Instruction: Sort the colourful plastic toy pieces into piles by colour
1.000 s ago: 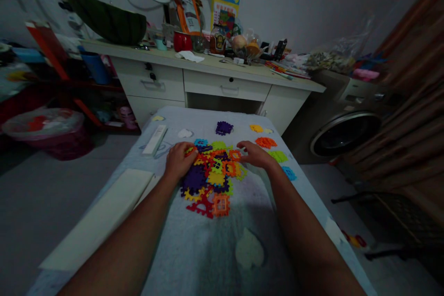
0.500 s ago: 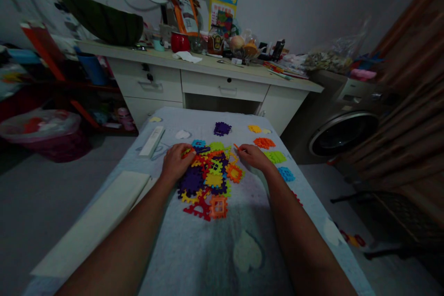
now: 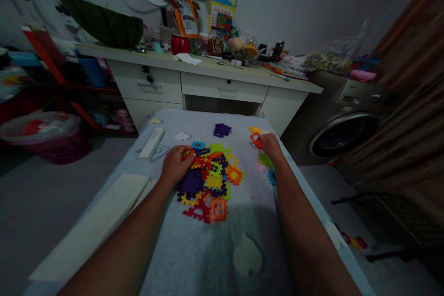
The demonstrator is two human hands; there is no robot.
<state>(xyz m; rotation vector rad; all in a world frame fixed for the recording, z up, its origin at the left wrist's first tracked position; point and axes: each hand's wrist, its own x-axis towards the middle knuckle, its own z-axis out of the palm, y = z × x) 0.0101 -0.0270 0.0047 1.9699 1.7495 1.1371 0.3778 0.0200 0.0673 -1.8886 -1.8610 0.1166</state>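
Observation:
A heap of toothed plastic interlocking pieces (image 3: 214, 181) in purple, yellow, red, orange, green and blue lies mid-table. At its left edge is my left hand (image 3: 177, 162), fingers curled round a red piece (image 3: 189, 153); part of the grip is hidden. My right hand (image 3: 271, 145) is at the right side, closed on an orange piece (image 3: 255, 140) at the small orange pile, which the fingers partly cover. Near this hand lie yellow pieces (image 3: 254, 129), green pieces (image 3: 265, 159) and blue pieces (image 3: 272, 177), partly behind the wrist. A purple pile (image 3: 222, 130) sits farther back.
A pale cloth (image 3: 248, 222) with heart shapes covers the table. Along its left side lie a long white board (image 3: 93, 222) and a small white box (image 3: 151, 143). Beyond stands a cluttered white desk (image 3: 225, 84), with a washing machine (image 3: 342, 120) to its right.
My right hand has moved right, from beside the heap to the orange pile, carrying an orange piece. My left hand has stayed at the heap's left edge.

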